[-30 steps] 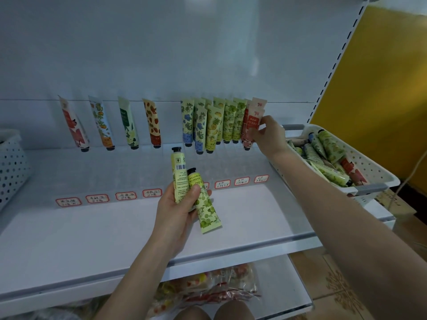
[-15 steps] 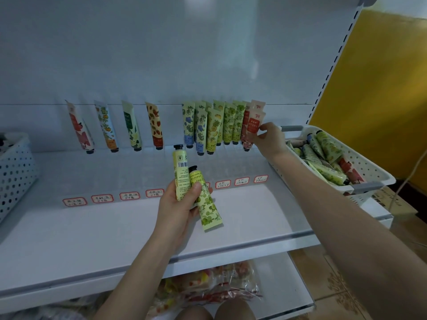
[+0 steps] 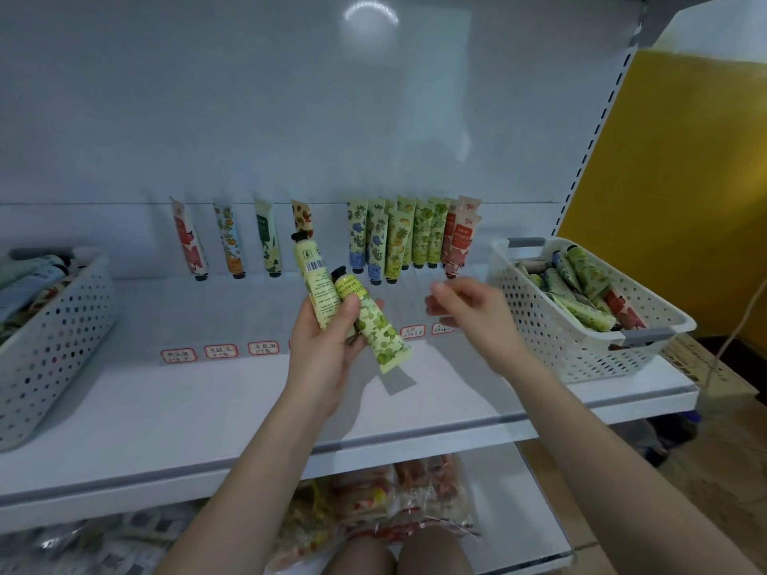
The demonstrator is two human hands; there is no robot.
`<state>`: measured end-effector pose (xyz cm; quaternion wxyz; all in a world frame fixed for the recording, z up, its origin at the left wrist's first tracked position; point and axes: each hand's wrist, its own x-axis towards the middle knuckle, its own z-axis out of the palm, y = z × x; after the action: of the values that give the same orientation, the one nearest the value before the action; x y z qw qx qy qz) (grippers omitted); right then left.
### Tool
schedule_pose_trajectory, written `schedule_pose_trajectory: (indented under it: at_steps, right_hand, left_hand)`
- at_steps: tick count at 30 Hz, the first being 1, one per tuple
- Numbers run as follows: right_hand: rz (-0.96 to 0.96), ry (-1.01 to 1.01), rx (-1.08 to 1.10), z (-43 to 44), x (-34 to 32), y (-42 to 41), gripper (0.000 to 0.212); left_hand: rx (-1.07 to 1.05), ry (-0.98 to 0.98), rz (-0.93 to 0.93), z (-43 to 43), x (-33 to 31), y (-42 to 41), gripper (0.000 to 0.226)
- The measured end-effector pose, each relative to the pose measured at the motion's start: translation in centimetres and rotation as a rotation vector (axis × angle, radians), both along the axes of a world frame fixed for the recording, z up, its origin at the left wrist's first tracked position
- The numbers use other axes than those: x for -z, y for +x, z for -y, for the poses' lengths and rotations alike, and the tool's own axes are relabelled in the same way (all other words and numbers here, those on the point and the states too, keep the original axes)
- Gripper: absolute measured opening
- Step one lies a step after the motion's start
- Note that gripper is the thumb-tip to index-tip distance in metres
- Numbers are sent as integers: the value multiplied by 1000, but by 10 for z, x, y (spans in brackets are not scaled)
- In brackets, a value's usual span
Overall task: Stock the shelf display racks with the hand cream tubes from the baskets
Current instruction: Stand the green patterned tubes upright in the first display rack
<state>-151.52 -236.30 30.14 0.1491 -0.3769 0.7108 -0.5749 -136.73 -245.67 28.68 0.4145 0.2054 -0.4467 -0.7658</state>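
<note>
My left hand (image 3: 328,346) grips two green hand cream tubes: a pale one with a barcode (image 3: 312,280) pointing cap up, and a lime-printed one (image 3: 379,329) slanting down to the right. My right hand (image 3: 469,309) hovers just right of them, blurred, fingers loosely curled and holding nothing. Behind both hands, tubes stand cap down in the clear display rack (image 3: 257,313): single ones at the left (image 3: 189,240) and a dense group (image 3: 409,236) ending in pink tubes (image 3: 458,238).
A white perforated basket (image 3: 581,342) with several tubes sits at the shelf's right end; another basket (image 3: 50,346) sits at the left. Red-bordered price labels (image 3: 220,351) line the rack's front. Bagged goods (image 3: 398,500) lie on the lower shelf. A yellow wall is at the right.
My right hand has let go of the pink tubes in the rack and drawn back toward my left hand. The left hand has lifted its two tubes slightly.
</note>
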Motion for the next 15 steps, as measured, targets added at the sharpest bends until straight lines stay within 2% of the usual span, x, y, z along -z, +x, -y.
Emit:
schedule_pose_trajectory:
  at_steps: [3,7,11,15]
  right_hand:
    - [183,50,-153,-8,-3,30,13]
    - [259,101,-289,-9,-4,56,7]
    - [282,65,-298,-13,-5,66,7]
    - [417,8,-282,-22,-6,66,8]
  left_hand:
    - [-50,4,-43,-3,-10,7,26]
    - [-84,12,-87,-9,-20,17,26]
    - [-111,-26,-65,-13,-25,29,22]
    - [-164,-51,-69,-10,-26,39,14]
